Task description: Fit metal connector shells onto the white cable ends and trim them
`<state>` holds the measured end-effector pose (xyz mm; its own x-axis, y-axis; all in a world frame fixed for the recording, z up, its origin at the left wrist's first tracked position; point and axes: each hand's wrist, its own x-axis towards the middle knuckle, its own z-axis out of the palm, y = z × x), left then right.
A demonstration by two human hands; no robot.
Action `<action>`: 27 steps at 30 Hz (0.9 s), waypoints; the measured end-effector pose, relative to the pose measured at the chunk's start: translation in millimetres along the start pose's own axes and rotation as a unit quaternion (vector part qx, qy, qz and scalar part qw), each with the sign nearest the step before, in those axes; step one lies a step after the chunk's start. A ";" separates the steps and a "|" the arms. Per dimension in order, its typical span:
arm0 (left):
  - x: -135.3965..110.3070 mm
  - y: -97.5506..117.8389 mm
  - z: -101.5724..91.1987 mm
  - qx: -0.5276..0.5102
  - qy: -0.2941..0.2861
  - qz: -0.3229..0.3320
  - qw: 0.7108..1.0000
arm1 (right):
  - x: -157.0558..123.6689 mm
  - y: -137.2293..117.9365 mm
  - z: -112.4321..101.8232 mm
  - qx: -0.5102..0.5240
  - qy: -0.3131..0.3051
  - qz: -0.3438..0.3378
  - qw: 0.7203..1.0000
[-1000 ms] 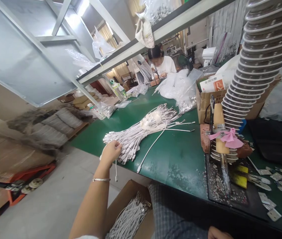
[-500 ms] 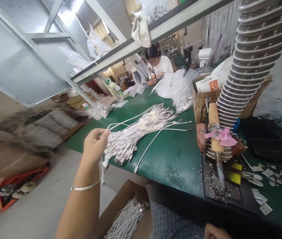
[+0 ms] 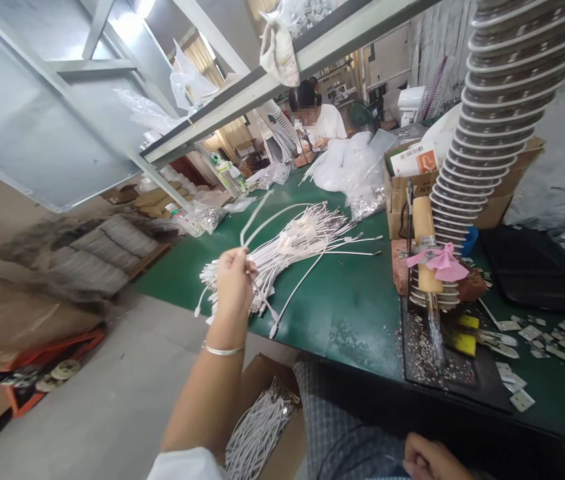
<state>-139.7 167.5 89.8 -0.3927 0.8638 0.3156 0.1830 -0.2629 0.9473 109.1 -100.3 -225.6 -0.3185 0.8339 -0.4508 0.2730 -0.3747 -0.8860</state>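
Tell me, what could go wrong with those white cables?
The left hand grips white cable strands right at the pile of cables; they might snag and drag others along. One loose cable lies with its plug near the edge of the green table, so a bump could perhaps knock it off.

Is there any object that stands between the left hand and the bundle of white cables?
Nothing visible does. The left hand, pinching a white cable, appears over the near end of the bundle on the green table; contact is unclear.
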 end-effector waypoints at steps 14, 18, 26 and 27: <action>-37.9 -31.1 -42.0 0.227 -0.121 -0.024 0.966 | -1.3 -4.0 3.3 0.006 0.011 0.004 1.000; -73.4 -23.1 -68.3 0.313 -0.174 0.006 0.933 | -2.6 -5.0 1.6 0.004 0.005 0.012 1.000; -134.9 -39.0 -87.3 0.431 -0.212 -0.003 0.877 | -1.0 -9.4 -1.0 -0.015 -0.008 0.022 1.000; -136.7 -41.5 -89.2 0.439 -0.211 -0.001 0.873 | -0.3 -9.4 -0.9 -0.015 -0.012 0.024 1.000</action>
<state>-174.0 21.9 12.2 -0.0600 0.9941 0.0906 0.8760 0.0089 0.4822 107.5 -96.7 -217.1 -0.3259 0.8049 -0.4960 0.3161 -0.4016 -0.8595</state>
